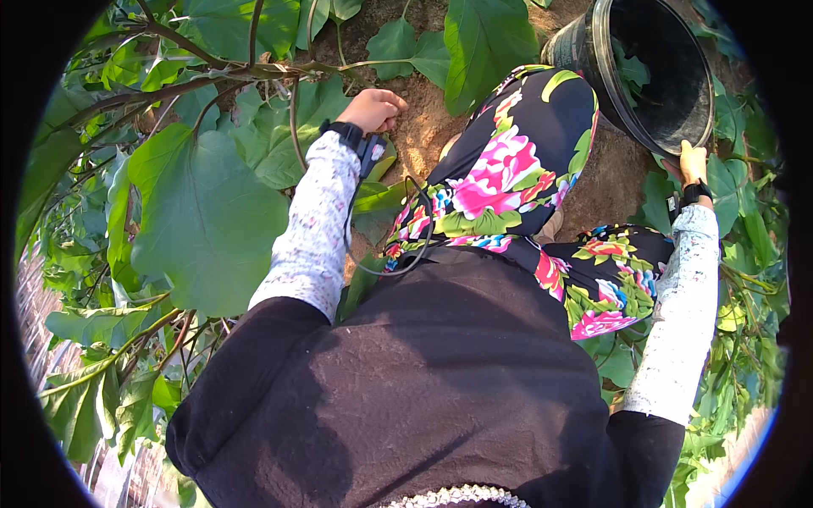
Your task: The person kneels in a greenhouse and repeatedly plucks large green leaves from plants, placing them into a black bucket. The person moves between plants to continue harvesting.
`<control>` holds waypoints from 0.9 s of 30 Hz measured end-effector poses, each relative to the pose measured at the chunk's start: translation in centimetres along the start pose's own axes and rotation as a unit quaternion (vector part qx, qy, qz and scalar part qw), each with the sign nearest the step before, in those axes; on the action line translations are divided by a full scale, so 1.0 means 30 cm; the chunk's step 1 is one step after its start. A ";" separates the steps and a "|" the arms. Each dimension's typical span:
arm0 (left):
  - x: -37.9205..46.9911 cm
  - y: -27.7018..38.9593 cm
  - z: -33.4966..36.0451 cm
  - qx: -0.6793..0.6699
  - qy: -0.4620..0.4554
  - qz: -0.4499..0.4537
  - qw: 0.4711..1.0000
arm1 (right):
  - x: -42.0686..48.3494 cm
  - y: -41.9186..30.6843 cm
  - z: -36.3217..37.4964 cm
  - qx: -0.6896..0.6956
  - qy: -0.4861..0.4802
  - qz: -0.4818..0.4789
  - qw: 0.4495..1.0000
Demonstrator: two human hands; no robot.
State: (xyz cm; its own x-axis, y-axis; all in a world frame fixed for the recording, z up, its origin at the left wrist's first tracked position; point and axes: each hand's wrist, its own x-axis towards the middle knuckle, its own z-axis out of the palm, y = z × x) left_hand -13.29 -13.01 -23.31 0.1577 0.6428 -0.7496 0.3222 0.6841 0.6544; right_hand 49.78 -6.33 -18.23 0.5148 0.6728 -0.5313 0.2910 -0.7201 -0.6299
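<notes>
My right hand (pixel 691 164) grips the near rim of a black plastic bucket (pixel 676 76), which is tilted with its mouth towards me. Green leaves (pixel 631 71) lie inside it; its depths are in shadow. My left hand (pixel 375 109) is over the bare soil, beside a broad-leaved plant resembling eggplant (pixel 203 216). The fingers of that hand are bent, and whether anything is between them is hidden. Just above and left of it runs a brownish branching stem (pixel 254 71).
Leafy plants crowd both sides, with brown soil (pixel 422 127) between them. A large leaf (pixel 489 51) hangs ahead of my flower-patterned trouser leg (pixel 502 171). A thin black cable (pixel 430 222) loops from my left wrist device (pixel 370 154) across my lap.
</notes>
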 end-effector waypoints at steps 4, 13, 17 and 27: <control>0.427 -0.299 -0.021 -0.367 0.165 -0.209 0.891 | -0.020 -0.032 -0.071 -0.045 -0.012 0.016 0.999; 0.727 -0.580 -0.153 -0.451 0.314 -0.181 0.816 | -0.042 0.050 -0.220 -0.020 0.045 0.048 0.998; 0.846 -0.677 -0.160 -0.467 0.306 -0.206 0.804 | -0.064 0.090 -0.297 -0.024 0.059 0.055 0.996; 0.906 -0.764 -0.122 -0.449 0.349 -0.232 0.789 | -0.051 0.117 -0.308 -0.054 0.063 0.030 0.996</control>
State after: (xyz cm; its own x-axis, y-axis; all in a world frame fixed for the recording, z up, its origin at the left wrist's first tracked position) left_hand -19.79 -9.95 -58.31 -0.4365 0.0708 -0.8969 -0.6459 0.6694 0.3672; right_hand 57.46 -11.47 -14.40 0.6294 0.6064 -0.4859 0.3377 -0.7766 -0.5318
